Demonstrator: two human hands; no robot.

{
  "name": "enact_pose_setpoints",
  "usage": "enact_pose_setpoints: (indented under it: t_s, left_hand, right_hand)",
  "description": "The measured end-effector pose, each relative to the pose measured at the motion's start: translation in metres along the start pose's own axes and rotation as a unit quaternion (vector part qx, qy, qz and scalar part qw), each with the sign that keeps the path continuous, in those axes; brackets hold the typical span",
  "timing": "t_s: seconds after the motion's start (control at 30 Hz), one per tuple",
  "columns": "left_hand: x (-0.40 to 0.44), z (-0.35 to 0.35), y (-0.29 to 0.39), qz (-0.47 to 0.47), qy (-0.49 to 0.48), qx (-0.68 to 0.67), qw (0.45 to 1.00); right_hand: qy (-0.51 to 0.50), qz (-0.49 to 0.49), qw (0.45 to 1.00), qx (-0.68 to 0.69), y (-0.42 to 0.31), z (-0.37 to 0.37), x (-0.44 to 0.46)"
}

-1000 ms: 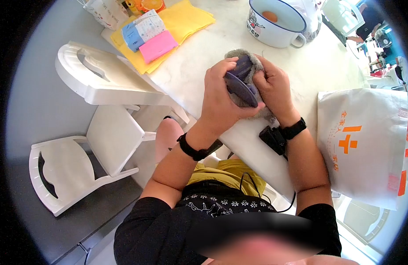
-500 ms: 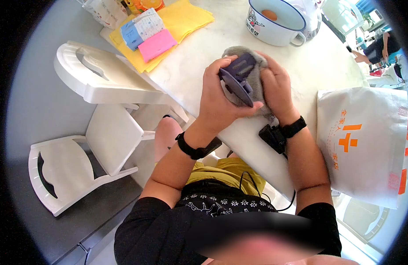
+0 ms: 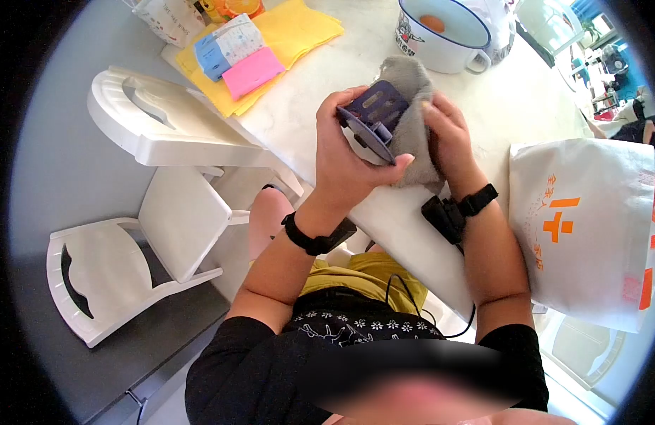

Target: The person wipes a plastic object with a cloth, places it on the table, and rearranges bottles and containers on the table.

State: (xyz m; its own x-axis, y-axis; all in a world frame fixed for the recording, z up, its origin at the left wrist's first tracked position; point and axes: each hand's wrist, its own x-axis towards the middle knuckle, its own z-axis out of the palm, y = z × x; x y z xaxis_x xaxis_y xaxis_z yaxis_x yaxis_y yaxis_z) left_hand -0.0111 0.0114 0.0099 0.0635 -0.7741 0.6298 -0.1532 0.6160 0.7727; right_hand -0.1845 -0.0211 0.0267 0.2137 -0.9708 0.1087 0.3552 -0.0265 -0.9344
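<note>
My left hand [image 3: 341, 152] is wrapped round a dark purple plastic stand [image 3: 384, 103], which has a slotted plate and a round disc tilted toward me. A grey fluffy cloth [image 3: 416, 131] lies against the right side of the stand, over the marble-look table [image 3: 320, 85]. My right hand [image 3: 451, 138] grips that cloth from the right, its fingers bent against the fabric. Both wrists carry black straps.
An enamel pot [image 3: 441, 49] with a round orange-brown thing inside stands at the back. Yellow cloths [image 3: 299, 32] lie back left under a tissue pack [image 3: 228, 46] and a pink packet [image 3: 253, 73]. At right is a white bag [image 3: 582, 234]; white chairs [image 3: 178, 127] are left.
The grey cloth has come away from round the stand and hangs more open on the right. The stand has shifted slightly left in my left hand, showing more of its slotted plate.
</note>
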Motion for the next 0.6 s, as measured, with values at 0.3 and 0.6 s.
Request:
enact_pose_setpoints:
  t_s: [0.3,0.6]
  left_hand:
    - [0.003,0.0,0.007,0.139,-0.055,0.189,0.97]
    - [0.001,0.001,0.006,0.039,-0.049,0.135,0.989]
  right_hand:
    - [-0.005,-0.065,0.947,-0.315,0.002,0.009,0.003]
    - [0.062,-0.068,0.929,-0.359,-0.002,0.017,0.0]
